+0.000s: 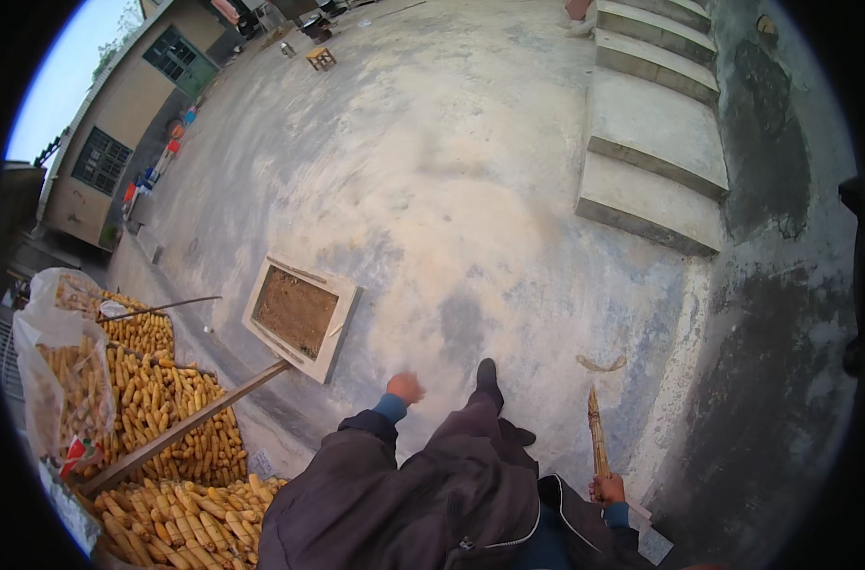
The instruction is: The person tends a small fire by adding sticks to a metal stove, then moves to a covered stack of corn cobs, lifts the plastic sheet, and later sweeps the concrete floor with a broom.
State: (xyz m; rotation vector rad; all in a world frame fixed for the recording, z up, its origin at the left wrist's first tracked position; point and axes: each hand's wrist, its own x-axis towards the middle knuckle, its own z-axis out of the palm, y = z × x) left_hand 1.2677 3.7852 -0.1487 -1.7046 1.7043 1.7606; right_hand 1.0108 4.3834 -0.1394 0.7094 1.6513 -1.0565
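Observation:
My right hand (608, 489) grips a slim, tapering bundle of dry stalks (595, 431), which points forward over the concrete floor. It may be part of a straw broom; its lower end is hidden. My left hand (405, 387) is blurred and held out in front of my dark jacket (397, 499). No object shows in it, and how its fingers lie is unclear. Below, one dark shoe (487, 374) is ahead of the other. A short curved strip (601, 364) lies on the floor beyond the bundle's tip.
Corn cobs (169, 413) are heaped at left, crossed by a wooden beam (190, 427). A framed square of soil (343, 324) stands ahead-left. Concrete steps (650, 203) rise at right along a stained wall (753, 399). Farther off are a small stool (321, 58) and a building (129, 107).

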